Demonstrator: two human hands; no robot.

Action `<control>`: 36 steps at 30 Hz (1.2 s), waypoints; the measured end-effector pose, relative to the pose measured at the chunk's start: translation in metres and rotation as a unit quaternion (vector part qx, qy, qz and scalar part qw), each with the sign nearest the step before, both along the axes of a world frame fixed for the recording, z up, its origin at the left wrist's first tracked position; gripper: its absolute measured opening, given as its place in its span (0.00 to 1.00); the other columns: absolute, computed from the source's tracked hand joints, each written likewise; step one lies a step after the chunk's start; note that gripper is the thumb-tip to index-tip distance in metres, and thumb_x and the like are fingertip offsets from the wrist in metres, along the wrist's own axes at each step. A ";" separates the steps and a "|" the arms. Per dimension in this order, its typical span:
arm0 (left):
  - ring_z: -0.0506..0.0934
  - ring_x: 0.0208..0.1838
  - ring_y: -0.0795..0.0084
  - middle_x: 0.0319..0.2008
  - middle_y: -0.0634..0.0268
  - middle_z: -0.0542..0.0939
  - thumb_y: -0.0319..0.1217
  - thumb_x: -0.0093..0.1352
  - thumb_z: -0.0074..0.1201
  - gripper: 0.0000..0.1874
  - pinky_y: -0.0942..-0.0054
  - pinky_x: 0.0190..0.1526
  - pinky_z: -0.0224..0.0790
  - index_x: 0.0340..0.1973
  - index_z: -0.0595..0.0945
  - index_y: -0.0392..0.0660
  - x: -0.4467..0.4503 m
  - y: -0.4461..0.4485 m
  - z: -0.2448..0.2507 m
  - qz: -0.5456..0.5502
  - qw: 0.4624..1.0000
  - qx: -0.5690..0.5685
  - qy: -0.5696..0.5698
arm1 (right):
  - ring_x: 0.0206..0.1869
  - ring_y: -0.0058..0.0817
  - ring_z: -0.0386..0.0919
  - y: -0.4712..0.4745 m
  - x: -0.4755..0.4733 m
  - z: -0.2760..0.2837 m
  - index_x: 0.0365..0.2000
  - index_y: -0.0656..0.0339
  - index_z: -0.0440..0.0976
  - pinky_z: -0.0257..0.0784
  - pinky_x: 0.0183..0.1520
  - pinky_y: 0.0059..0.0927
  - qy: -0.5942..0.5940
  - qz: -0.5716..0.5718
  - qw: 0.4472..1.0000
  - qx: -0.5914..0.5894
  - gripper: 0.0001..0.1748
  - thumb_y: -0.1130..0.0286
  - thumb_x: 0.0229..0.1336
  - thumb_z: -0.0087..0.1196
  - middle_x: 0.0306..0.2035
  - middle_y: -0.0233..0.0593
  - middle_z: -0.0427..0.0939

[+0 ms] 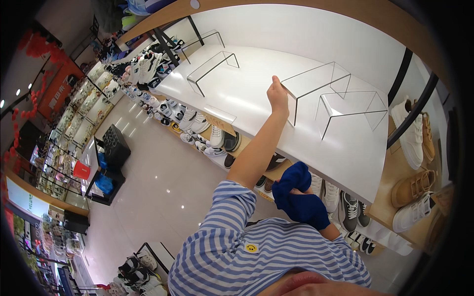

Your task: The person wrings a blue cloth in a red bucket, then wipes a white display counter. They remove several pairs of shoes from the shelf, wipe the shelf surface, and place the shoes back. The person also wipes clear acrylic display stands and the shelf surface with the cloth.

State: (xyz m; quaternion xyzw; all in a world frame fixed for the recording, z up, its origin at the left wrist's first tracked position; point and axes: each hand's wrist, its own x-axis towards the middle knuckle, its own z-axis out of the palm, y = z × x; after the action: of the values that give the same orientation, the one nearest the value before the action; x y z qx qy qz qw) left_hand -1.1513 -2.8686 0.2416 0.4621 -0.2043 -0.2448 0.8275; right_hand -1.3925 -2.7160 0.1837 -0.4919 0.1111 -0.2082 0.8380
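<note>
My left hand [277, 97] reaches over a white display shelf [255, 111], its fingers closed at the left end of a clear acrylic shoe riser [321, 87]. The riser stands at an angle on the shelf. To its right is another clear riser [353, 104]. Further left along the shelf stand a third acrylic riser [214, 68] and one more clear stand [203, 38] near the far end. My right hand [300, 191], mostly hidden, holds a bunched dark blue cloth [296, 192] in front of the shelf's front edge, close to my striped shirt.
Shoes [192, 120] line the lower shelves, which bear price cards. Tan and white shoes [413, 185] sit on a wooden shelf at right, past black metal posts [414, 107]. Behind on the left are a black tufted seat [115, 142], a table with a red bucket [81, 170], and a shoe rack [142, 272].
</note>
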 end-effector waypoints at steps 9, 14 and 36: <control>0.68 0.53 0.58 0.47 0.54 0.72 0.32 0.59 0.60 0.23 0.61 0.57 0.58 0.47 0.71 0.37 0.162 0.079 -0.015 0.315 0.883 0.089 -0.337 | 0.49 0.32 0.74 -0.006 0.052 0.012 0.52 0.63 0.67 0.69 0.56 0.33 -0.064 0.077 0.984 0.150 0.25 0.55 0.61 0.51 0.47 0.41 0.74; 0.55 0.67 0.45 0.62 0.38 0.60 0.44 0.51 0.69 0.54 0.56 0.67 0.48 0.62 0.54 0.27 0.297 0.131 -0.047 0.362 0.818 0.282 -0.348 | 0.48 0.34 0.74 0.017 0.118 0.031 0.52 0.63 0.67 0.70 0.54 0.36 -0.125 0.077 0.942 0.301 0.28 0.52 0.60 0.50 0.46 0.42 0.74; 0.74 0.30 0.60 0.28 0.63 0.75 0.45 0.47 0.62 0.24 0.64 0.32 0.62 0.36 0.77 0.46 0.315 0.395 0.023 0.030 0.771 0.253 -0.584 | 0.56 0.38 0.63 0.120 0.418 0.106 0.54 0.43 0.71 0.55 0.56 0.43 -0.197 -0.162 0.722 -0.643 0.38 0.63 0.35 0.66 0.55 0.31 0.69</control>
State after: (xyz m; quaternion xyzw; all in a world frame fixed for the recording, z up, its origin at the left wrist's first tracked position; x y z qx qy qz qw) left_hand -0.8360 -2.4740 0.2645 0.7146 -0.5649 0.0543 0.4091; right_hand -0.9743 -2.5963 0.2896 -0.8350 -0.1393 -0.4548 0.2768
